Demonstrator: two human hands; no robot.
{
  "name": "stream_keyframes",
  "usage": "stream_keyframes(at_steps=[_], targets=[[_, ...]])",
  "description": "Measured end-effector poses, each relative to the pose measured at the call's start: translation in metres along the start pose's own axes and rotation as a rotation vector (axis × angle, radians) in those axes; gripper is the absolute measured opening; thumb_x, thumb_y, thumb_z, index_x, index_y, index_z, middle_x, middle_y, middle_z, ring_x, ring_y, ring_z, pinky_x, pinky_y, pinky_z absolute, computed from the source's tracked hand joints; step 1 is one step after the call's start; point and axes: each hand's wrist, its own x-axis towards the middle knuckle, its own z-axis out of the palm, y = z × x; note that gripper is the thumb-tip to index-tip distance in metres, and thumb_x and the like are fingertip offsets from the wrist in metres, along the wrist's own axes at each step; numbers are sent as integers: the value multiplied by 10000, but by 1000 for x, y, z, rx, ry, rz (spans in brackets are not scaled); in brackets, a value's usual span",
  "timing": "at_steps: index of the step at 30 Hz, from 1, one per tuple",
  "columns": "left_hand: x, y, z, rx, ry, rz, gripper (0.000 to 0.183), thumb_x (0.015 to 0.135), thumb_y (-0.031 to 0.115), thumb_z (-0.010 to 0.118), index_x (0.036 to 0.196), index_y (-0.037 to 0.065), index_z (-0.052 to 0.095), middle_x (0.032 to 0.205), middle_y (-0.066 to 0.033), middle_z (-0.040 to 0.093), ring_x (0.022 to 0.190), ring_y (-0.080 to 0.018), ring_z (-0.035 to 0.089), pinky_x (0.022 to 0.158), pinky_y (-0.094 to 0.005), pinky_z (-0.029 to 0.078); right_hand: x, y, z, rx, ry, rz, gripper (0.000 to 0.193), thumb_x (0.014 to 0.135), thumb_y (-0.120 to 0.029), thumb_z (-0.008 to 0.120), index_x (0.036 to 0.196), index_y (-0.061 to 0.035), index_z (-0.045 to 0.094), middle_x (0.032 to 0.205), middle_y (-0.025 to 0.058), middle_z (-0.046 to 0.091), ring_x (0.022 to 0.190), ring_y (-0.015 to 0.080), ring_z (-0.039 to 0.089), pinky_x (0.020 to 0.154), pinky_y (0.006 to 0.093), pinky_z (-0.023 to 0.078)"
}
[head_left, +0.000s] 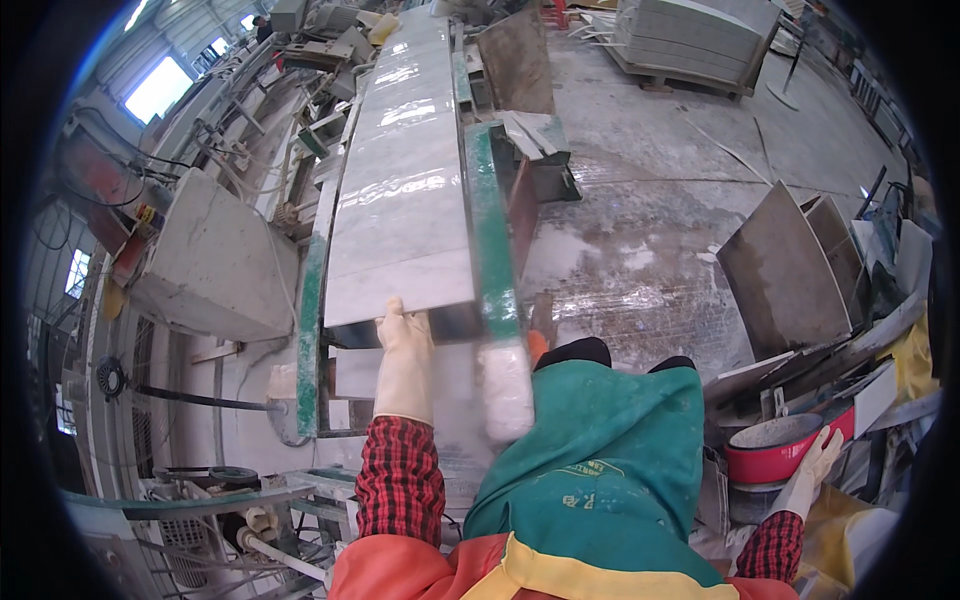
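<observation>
My left hand [405, 352], in a cream rubber glove, is at the near edge of a pale marble slab [395, 270]. A fingertip lies over the slab's top, and the hand looks closed on that edge; its underside is hidden. The slab lies at the near end of a long row of glossy pale slabs [405, 130] on a conveyor bed with green side rails [490, 230]. Off to the right, my right hand [822, 462], also gloved, has its fingers stretched out and apart. It is beside a red oval basin [765, 465], and I see nothing held in it.
A whitish wrapped roller end [507, 390] sits close to my green apron [590, 440]. Brown boards [785, 270] lean at the right, above stacked offcuts. A big stone block [220, 255] stands left of the conveyor. Farther right, a pallet holds stacked slabs [685, 40].
</observation>
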Motion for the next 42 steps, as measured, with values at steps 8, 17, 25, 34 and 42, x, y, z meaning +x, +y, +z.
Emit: stream_keyframes(at_steps=[8,17,25,34,42], targets=[[18,0,-6,-22,21,-26,360,944,-13,484,1282,35,369,1235,-186,500,1067,-346,590,856,-551,580,-16,-24,-8,13,24,-11,578,977,-433,471,1376,-15,465,1435,222,428,1332,371,378,1122,417,291],[21,-4,-7,-38,-21,-22,354,927,-48,469,1267,9,389,1231,-195,501,1082,-348,585,866,-533,584,-26,-30,-10,-83,51,-29,593,989,-463,424,1377,-17,465,1441,220,422,1342,362,377,1132,408,281],[-21,24,21,648,14,-125,269,940,160,576,1128,-23,517,1134,-140,576,1018,-256,625,886,-344,579,-34,-39,-19,-206,17,-61,538,989,-403,453,1361,-17,478,1414,224,452,1313,373,409,1112,427,312],[-6,70,-28,1088,-297,-148,296,827,94,705,1064,-10,561,908,-94,657,818,-241,651,685,-360,541,11,-54,-27,-336,205,-273,548,970,-389,503,1356,-1,469,1361,225,494,1270,371,445,1085,436,340],[-61,57,44,2510,-511,1193,763,743,24,691,1423,98,352,1481,-131,377,1350,-288,390,1102,-360,349,48,-46,-21,-427,-59,16,690,977,-504,419,1397,43,412,1447,231,411,1351,367,342,1140,419,248]])
